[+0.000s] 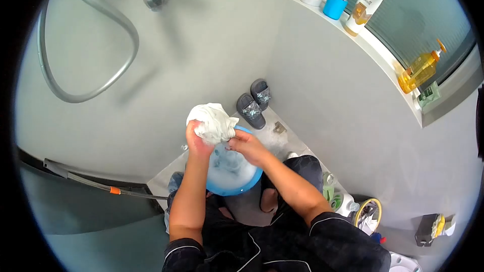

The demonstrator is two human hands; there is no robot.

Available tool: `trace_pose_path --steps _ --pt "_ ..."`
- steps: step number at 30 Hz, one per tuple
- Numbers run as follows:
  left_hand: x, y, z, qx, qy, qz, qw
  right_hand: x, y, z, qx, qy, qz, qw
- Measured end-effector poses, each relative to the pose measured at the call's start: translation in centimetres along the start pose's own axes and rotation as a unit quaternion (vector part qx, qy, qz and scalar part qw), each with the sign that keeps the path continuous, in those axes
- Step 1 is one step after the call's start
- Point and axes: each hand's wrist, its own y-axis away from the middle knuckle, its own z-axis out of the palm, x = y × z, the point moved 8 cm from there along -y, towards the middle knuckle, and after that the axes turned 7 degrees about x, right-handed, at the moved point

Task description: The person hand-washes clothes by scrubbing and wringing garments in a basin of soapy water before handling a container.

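Note:
A bunched white cloth (pixel 214 122) is held up above a round blue basin (pixel 233 189). My left hand (pixel 197 140) grips the cloth from its left side, with the fingers mostly hidden by the fabric. At the cloth's lower right edge, my right hand (pixel 248 147) pinches the fabric with bent fingers. Below both hands, the basin holds cloudy, foamy water (pixel 229 168) with something bluish in it, too unclear to name.
Grey slippers (pixel 250 111) lie by the wall beyond the basin, near a floor drain (pixel 279 128). Bottles (pixel 347 205) and a yellow-rimmed bin (pixel 373 215) stand at the right. A shower hose (pixel 132 35) hangs upper left; toiletries line the window ledge (pixel 375 45).

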Motion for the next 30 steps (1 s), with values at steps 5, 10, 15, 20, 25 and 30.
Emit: trace_pose_path --steps 5,10,15,20,25,30 --pt "-1.2 1.1 -0.5 0.012 -0.022 -0.097 0.995 -0.6 -2.8 -2.0 -0.012 -0.188 0.168 0.968" --pt "-2.6 2.2 -0.3 -0.009 -0.058 -0.139 0.989 -0.5 0.0 2.6 -0.183 -0.274 0.241 0.913" --pt "-3.0 2.4 -4.0 0.108 -0.157 -0.13 0.973 1.0 0.2 3.6 -0.074 0.039 0.226 0.971" --pt "-4.1 3.1 -5.8 0.17 -0.235 -0.129 0.948 1.8 0.6 4.3 -0.036 0.376 0.154 0.913" --pt "-5.9 2.5 -10.2 0.164 -0.179 -0.101 0.965 3.7 0.0 4.5 0.05 0.628 0.021 0.776" --pt "-4.3 3.1 -7.9 0.261 -0.275 0.015 0.925 3.8 -0.2 1.5 0.112 0.589 -0.049 0.799"
